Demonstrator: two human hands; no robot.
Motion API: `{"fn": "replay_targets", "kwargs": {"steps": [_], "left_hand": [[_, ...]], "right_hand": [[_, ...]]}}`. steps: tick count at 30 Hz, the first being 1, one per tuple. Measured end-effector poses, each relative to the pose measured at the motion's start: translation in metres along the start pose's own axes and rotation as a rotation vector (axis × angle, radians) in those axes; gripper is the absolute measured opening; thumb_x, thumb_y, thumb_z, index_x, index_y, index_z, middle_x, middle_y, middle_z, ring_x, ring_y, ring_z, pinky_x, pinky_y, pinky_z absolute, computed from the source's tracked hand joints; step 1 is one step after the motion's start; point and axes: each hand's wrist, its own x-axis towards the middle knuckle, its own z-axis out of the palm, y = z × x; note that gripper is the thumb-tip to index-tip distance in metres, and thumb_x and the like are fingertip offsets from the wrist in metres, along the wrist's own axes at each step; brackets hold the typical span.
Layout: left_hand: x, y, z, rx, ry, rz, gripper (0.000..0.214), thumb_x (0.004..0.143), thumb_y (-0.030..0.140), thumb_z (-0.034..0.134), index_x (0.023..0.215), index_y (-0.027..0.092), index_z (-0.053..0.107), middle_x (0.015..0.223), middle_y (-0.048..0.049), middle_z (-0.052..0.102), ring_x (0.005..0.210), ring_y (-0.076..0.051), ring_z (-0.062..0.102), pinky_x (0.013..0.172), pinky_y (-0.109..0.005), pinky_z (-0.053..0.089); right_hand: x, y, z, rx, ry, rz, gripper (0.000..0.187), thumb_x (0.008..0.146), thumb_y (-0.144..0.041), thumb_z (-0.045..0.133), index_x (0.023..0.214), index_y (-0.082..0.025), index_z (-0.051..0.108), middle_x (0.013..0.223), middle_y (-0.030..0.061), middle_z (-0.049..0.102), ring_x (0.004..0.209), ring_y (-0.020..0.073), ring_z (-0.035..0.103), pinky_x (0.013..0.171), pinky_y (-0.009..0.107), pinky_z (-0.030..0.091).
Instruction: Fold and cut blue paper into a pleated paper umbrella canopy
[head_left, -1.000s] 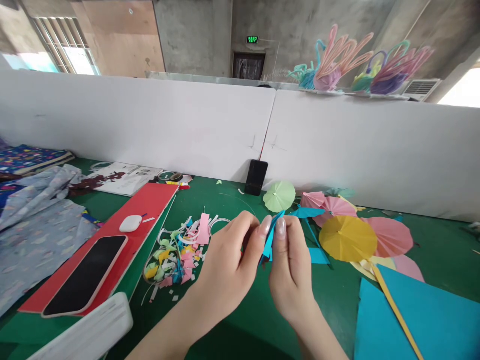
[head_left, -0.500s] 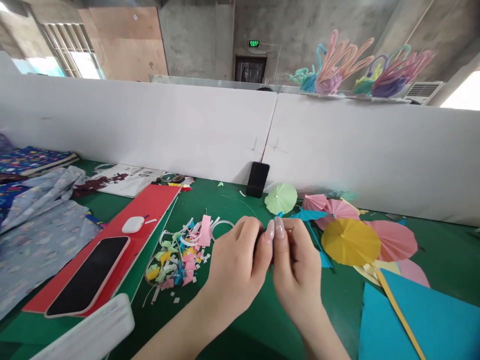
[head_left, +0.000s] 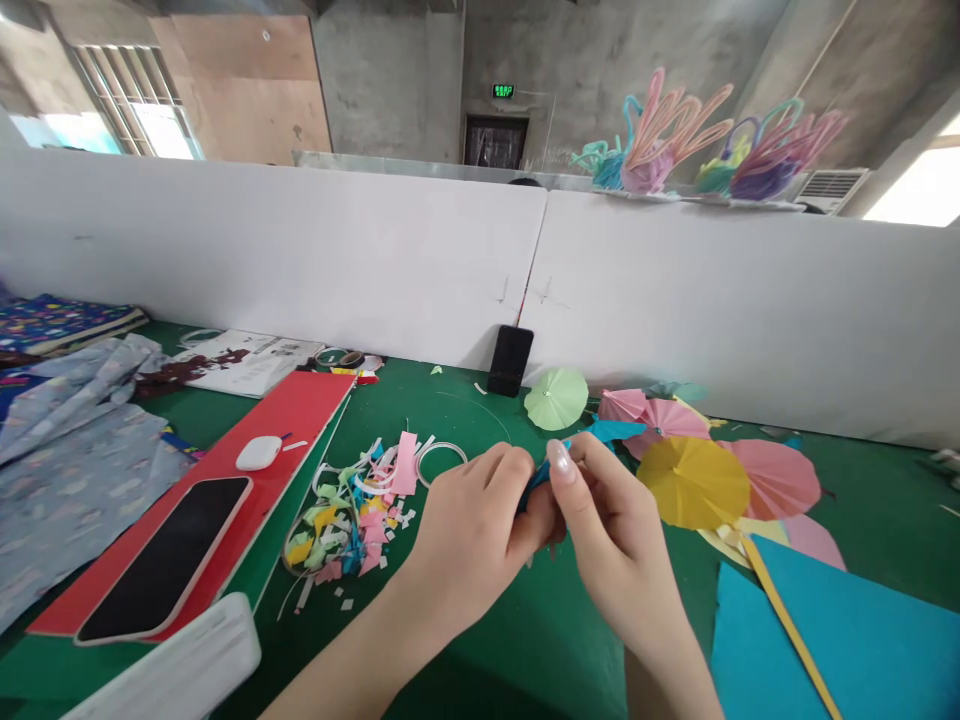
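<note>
In front of me, over the green tabletop, my left hand (head_left: pixel 472 525) and my right hand (head_left: pixel 615 535) meet with fingers curled. Between them is a small piece of blue paper (head_left: pixel 534 486), pinched by both hands and mostly hidden by the fingers. My right thumb presses along its near side. Just beyond the fingers lies another flat piece of blue paper (head_left: pixel 616 430). A pale green pleated paper disc (head_left: pixel 556 399) rests behind the hands. To the right are a yellow paper disc (head_left: pixel 690 483) and a pink paper disc (head_left: pixel 776 480).
Colourful paper scraps (head_left: pixel 360 510) and a roll of tape (head_left: pixel 441 462) lie to the left. A phone (head_left: pixel 169 560) and a white case (head_left: pixel 259 453) rest on a red board (head_left: pixel 300 410). Blue sheets (head_left: pixel 847 620) lie right. A black phone (head_left: pixel 511 360) leans against the white partition (head_left: pixel 360 260).
The right thumb has shifted apart from the left thumb, and more of the blue paper shows between the hands. The whole view has moved slightly.
</note>
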Motion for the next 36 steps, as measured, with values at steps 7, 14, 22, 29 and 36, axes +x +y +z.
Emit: {"fn": "replay_targets", "kwargs": {"steps": [7, 14, 22, 29, 36], "left_hand": [[0.001, 0.004, -0.015, -0.137, -0.273, -0.180, 0.015, 0.092, 0.018, 0.048, 0.079, 0.023, 0.042, 0.064, 0.0082, 0.047, 0.051, -0.011, 0.044, 0.047, -0.023, 0.029], [0.004, 0.002, -0.027, -0.411, -0.438, -0.384, 0.023, 0.093, 0.023, 0.045, 0.070, 0.022, 0.042, 0.062, 0.0073, 0.049, 0.056, -0.011, 0.044, 0.052, -0.024, 0.033], [0.003, 0.002, -0.031, -0.511, -0.428, -0.417, 0.032, 0.094, 0.026, 0.045, 0.064, 0.021, 0.035, 0.059, 0.0072, 0.044, 0.052, -0.009, 0.041, 0.048, -0.022, 0.029], [0.001, 0.003, -0.033, -0.694, -0.507, -0.524, 0.034, 0.094, 0.040, 0.050, 0.067, 0.021, 0.044, 0.061, 0.0063, 0.044, 0.055, -0.011, 0.056, 0.050, -0.021, 0.039], [0.002, 0.002, -0.030, -0.691, -0.525, -0.517, 0.027, 0.095, 0.029, 0.050, 0.069, 0.021, 0.046, 0.063, 0.0056, 0.047, 0.058, -0.011, 0.056, 0.052, -0.020, 0.039]], "right_hand": [[0.004, 0.003, -0.009, -0.048, -0.016, -0.021, 0.034, 0.099, -0.035, 0.049, 0.069, -0.022, 0.038, 0.057, -0.0084, 0.034, 0.045, 0.0066, 0.040, 0.041, 0.016, 0.034], [0.005, 0.004, -0.011, 0.046, -0.081, -0.032, 0.029, 0.098, -0.034, 0.052, 0.072, -0.021, 0.050, 0.058, -0.0066, 0.047, 0.049, 0.0082, 0.056, 0.045, 0.017, 0.042], [0.004, 0.002, -0.008, 0.143, -0.035, 0.015, 0.035, 0.099, -0.040, 0.048, 0.070, -0.021, 0.050, 0.060, -0.0054, 0.047, 0.051, 0.0085, 0.051, 0.048, 0.017, 0.046], [0.007, 0.001, -0.011, 0.081, 0.090, -0.097, 0.036, 0.101, -0.041, 0.043, 0.072, -0.022, 0.055, 0.058, -0.0039, 0.055, 0.050, 0.0091, 0.054, 0.047, 0.017, 0.047], [0.004, 0.001, -0.009, -0.023, 0.148, -0.108, 0.028, 0.098, -0.032, 0.051, 0.072, -0.022, 0.053, 0.056, -0.0060, 0.047, 0.046, 0.0090, 0.049, 0.043, 0.018, 0.042]]}}
